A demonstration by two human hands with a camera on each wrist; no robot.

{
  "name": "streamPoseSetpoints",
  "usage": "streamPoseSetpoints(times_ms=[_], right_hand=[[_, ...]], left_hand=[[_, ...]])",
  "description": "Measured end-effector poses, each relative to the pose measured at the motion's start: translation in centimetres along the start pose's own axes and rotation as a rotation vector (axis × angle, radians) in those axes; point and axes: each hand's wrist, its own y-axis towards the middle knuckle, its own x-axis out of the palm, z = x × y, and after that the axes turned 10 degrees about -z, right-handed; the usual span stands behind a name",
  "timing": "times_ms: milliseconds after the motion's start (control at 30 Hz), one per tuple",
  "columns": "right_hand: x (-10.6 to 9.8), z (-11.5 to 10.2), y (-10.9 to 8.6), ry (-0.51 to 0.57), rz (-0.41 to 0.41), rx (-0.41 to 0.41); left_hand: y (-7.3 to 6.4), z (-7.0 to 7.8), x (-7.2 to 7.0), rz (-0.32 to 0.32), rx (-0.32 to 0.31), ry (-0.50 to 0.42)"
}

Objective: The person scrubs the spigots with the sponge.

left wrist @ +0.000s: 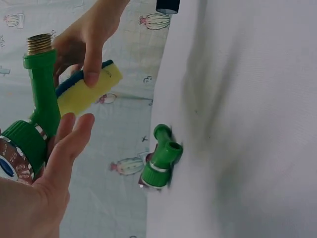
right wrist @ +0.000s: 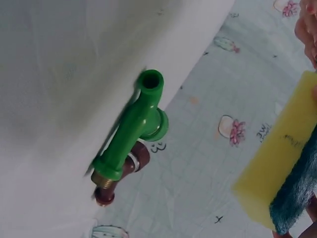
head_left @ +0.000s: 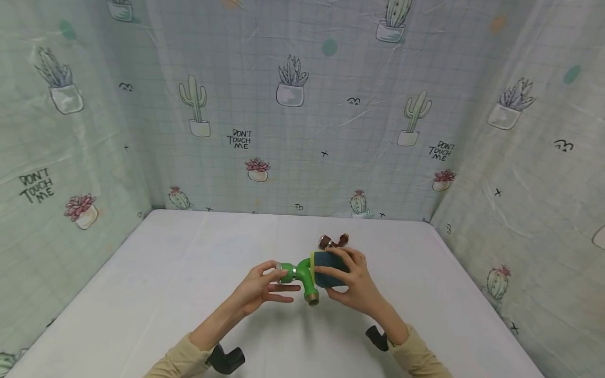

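My left hand (head_left: 257,289) pinches a green tap (head_left: 308,281) by its ribbed knob, the other fingers stretched out below. The tap's brass-threaded end points down in the head view. In my right hand (head_left: 354,278) is a two-layer sponge (head_left: 326,262), yellow with a dark green scouring side. Its yellow face lies against the tap's far end in the head view. The left wrist view shows the held tap (left wrist: 44,89) with a brown and blue cap on the knob, close to the yellow layer (left wrist: 94,91). The right wrist view shows the sponge (right wrist: 277,153) at its edge.
Behind the right hand a brown tap (head_left: 343,240) lies on the white table (head_left: 212,247). A second green tap (right wrist: 131,129) lies in front of it in the right wrist view. Cactus-print cloth (head_left: 293,136) walls in the table. Black devices (head_left: 227,361) sit at both wrists.
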Motion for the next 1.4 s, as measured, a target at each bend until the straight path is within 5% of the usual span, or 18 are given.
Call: streamPoseSetpoints(times_ms=[200, 333, 567, 733, 833, 933, 1067, 1267, 1400], right_hand=[[-1.1, -0.8, -0.9, 0.186, 0.001, 0.092], [-1.3, -1.6, -1.0, 0.272, 0.000, 0.108], [-0.6, -1.8, -0.4, 0.353, 0.067, 0.222], [-0.2, -2.0, -0.1, 0.364, 0.090, 0.278], [0.0, -2.2, 0.0, 0.352, 0.099, 0.286], [0.0, -2.4, -0.1, 0.327, 0.100, 0.288], [0.1, -2.6, -0.4, 0.254, 0.084, 0.277], [0.1, -2.9, -0.8, 0.109, 0.090, 0.307], [-0.3, -3.4, -0.2, 0.084, 0.070, 0.215]], left_hand=[[0.3, -0.3, 0.1, 0.133, -0.065, -0.007], [0.5, -0.7, 0.0, 0.129, -0.145, -0.071], [0.1, -1.1, -0.5, -0.101, -0.258, -0.068], [-0.2, -0.9, -1.2, -0.329, -0.225, -0.053], [-0.2, -0.6, -1.6, -0.383, -0.195, -0.063], [-0.3, -0.4, -1.5, -0.336, -0.190, -0.048], [-0.3, -0.3, -0.9, -0.177, -0.195, 0.017], [0.1, -0.6, -0.3, 0.006, -0.112, 0.075], [0.2, -0.9, -0.1, 0.077, -0.090, 0.110]])
